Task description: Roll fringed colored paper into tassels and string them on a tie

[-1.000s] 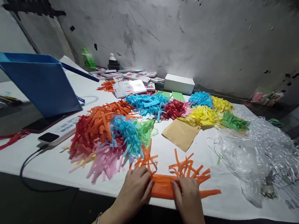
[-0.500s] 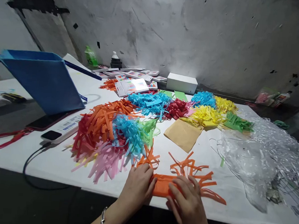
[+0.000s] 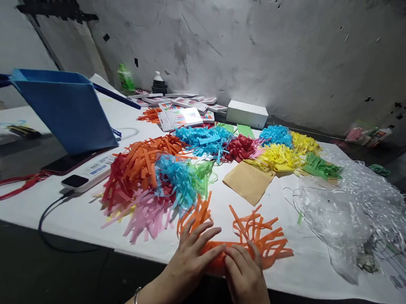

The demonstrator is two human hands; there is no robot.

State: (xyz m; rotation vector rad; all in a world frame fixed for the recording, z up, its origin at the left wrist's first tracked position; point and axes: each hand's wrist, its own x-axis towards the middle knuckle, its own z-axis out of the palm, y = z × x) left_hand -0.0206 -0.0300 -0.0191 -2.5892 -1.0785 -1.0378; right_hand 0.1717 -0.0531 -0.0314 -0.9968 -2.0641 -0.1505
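No words, brand names or numbers can be read for certain. The white handheld device (image 3: 88, 175) bears blue lettering beside its dark screen, too small and blurred to make out. The flat printed packages (image 3: 182, 117) show coloured pointed shapes but no legible wording, and dark print on the sheet (image 3: 401, 282) at right is unreadable.

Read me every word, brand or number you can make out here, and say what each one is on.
No text reads clearly.
White device: blue print on its label, too blurred.
Flat boxes: any wording too small.
Clear packaging at right: dark print, too blurred.
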